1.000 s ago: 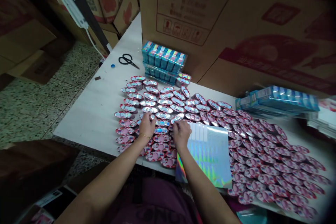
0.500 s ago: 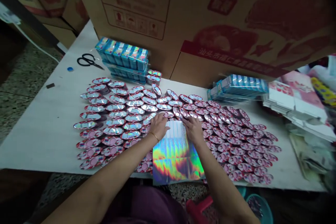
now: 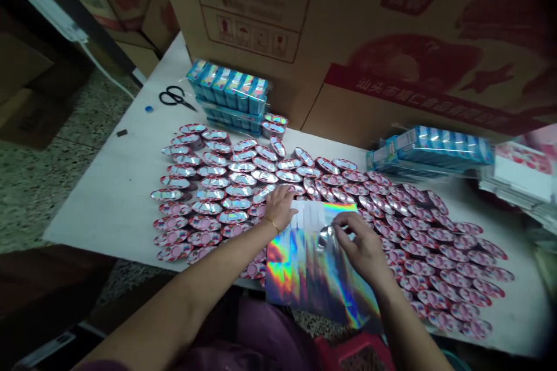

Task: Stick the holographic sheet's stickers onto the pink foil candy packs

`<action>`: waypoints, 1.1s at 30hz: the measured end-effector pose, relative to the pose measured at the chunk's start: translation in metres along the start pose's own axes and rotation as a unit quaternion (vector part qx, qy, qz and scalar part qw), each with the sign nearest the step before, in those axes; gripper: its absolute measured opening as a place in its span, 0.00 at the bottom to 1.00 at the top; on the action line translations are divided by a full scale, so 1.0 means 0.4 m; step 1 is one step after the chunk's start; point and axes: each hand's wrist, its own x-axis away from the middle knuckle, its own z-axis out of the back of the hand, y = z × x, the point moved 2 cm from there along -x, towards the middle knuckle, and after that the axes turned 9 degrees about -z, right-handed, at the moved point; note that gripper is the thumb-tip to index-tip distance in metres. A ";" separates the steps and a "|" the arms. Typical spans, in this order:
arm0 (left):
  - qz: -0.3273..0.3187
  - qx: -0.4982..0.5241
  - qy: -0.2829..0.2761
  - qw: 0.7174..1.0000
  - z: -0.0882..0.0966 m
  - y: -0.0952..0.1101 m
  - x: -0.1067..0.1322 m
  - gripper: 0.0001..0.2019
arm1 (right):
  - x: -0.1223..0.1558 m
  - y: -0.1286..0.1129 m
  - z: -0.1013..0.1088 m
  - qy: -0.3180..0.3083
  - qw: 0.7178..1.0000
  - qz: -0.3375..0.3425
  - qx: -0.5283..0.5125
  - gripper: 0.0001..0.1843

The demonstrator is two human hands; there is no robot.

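A silvery holographic sticker sheet with rainbow glints lies on the table in front of me and overhangs its near edge. My left hand rests on the sheet's upper left corner, its fingers stretched out toward the oval boxes. With thumb and forefinger together, my right hand pinches the edge of a shiny oval sticker that lifts from the sheet. Rows of red and pink oval boxes stand around the sheet. Those on the left mostly have shiny tops; many on the right show pink patterned tops.
A big cardboard carton walls off the back. Blue wrapped packs stand at the back left, with more blue packs at the right. Black scissors and a blue cap lie far left. White stacked cartons sit far right.
My right hand has come away from the sheet's top edge, moving right and toward me with the sticker pinched. My left hand stays at the upper left corner. The view has shifted.
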 end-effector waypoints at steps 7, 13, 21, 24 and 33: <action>0.193 0.454 0.046 0.869 0.155 -0.065 0.201 0.25 | -0.003 -0.162 -0.158 -0.063 0.948 -0.163 -0.268 0.09; 0.316 0.532 0.110 0.778 0.242 -0.163 0.396 0.19 | 0.027 -0.198 -0.397 -0.102 0.880 -0.263 -0.381 0.13; 0.365 0.568 0.178 0.716 0.319 -0.270 0.485 0.20 | 0.087 -0.267 -0.598 -0.106 0.859 -0.298 -0.403 0.15; 0.381 0.592 0.179 0.687 0.343 -0.302 0.494 0.22 | 0.088 -0.283 -0.632 -0.086 0.872 -0.292 -0.383 0.15; 0.327 0.499 0.164 0.786 0.343 -0.361 0.488 0.18 | 0.101 -0.305 -0.679 -0.033 0.887 -0.280 -0.366 0.14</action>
